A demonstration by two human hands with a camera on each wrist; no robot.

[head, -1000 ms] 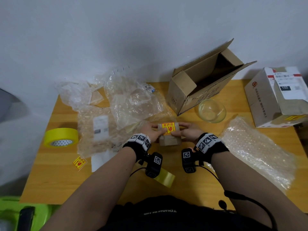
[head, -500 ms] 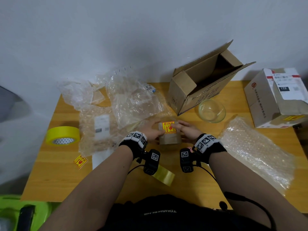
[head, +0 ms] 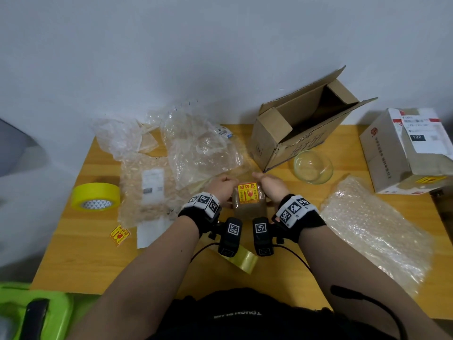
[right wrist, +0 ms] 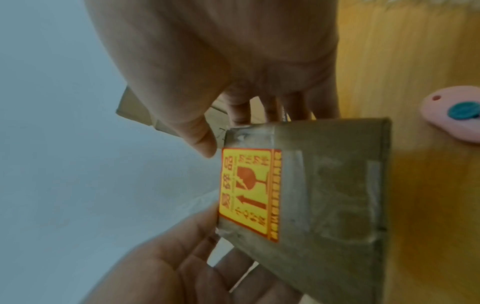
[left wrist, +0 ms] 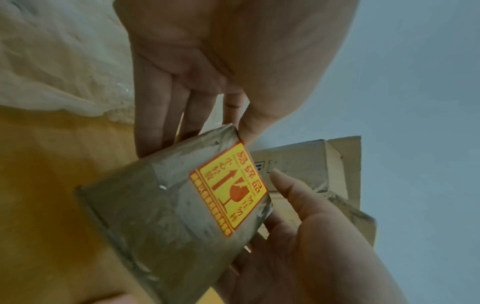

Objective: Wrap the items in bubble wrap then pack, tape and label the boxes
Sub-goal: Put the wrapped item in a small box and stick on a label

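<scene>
A small taped cardboard box [head: 248,204] with a yellow fragile label [head: 248,192] on top sits at the middle of the wooden table [head: 98,261]. My left hand [head: 221,186] holds its left side, fingers running down that side [left wrist: 161,123] and thumb at the far corner. My right hand [head: 268,184] holds the right side, with the thumb [right wrist: 202,142] at the label's corner and the fingers behind the far end. The label [left wrist: 228,191] lies flat and fully uncovered. An empty glass bowl [head: 313,166] stands to the right, beside a bubble wrap sheet [head: 372,229].
An open cardboard box [head: 301,133] lies tipped behind the bowl, and a white taped box [head: 404,150] is far right. Plastic bags [head: 196,148] cover the back left. A yellow tape roll [head: 96,196], a spare sticker [head: 119,234] and a clear tape roll [head: 241,258] lie nearer.
Both hands have slid off the top of the label to the box's sides. The label, half covered by fingers before, is now fully in sight.
</scene>
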